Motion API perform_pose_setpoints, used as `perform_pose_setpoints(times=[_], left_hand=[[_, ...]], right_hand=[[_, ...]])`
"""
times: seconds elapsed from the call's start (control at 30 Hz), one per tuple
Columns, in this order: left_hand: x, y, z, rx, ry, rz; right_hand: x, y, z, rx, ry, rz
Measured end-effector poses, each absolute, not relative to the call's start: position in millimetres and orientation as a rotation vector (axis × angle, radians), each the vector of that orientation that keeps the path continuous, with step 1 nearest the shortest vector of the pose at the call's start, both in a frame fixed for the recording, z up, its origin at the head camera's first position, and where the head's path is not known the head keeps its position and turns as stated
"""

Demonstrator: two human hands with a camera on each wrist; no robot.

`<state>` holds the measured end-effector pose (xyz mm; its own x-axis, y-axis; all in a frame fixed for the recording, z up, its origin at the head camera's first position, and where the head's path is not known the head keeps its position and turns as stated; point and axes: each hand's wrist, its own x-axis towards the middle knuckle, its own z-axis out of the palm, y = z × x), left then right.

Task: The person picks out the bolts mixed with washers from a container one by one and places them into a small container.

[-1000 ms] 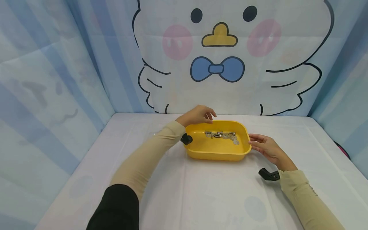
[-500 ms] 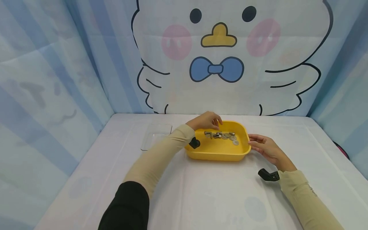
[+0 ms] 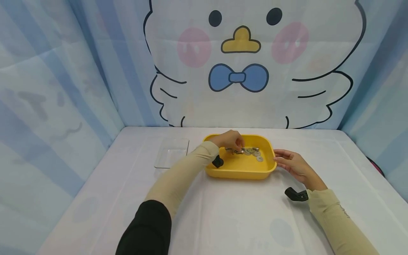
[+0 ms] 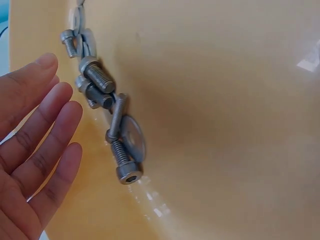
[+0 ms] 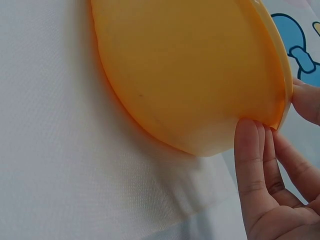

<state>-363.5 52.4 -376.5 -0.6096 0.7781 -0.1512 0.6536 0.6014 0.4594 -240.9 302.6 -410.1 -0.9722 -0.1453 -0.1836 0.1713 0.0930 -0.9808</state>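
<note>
A yellow tray stands on the table, with steel socket-head screws and flat washers gathered toward its far side. My left hand reaches into it from the left. In the left wrist view its loosely bent fingers are beside the screws with nothing between them. My right hand holds the tray's right end. The right wrist view shows the thumb at the rim and the other fingers against the outer wall.
A clear shallow plastic box lies on the white tablecloth left of the tray, partly behind the left forearm. A cartoon-printed curtain rises along the table's back edge, and more curtain flanks both sides.
My left hand has come down and slightly right, from over the tray's far left rim to the screws inside. The clear box now shows more fully. My right hand stays at the tray.
</note>
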Motion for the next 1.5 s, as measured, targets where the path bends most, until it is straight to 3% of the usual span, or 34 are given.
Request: perform_pose_setpoints(times=[1.5], left_hand=[[-365.6, 54.5, -404.1, 1.232, 2.475, 0.527]], right_hand=[[-240.1, 300.6, -409.1, 0.045, 2.1, -2.01]])
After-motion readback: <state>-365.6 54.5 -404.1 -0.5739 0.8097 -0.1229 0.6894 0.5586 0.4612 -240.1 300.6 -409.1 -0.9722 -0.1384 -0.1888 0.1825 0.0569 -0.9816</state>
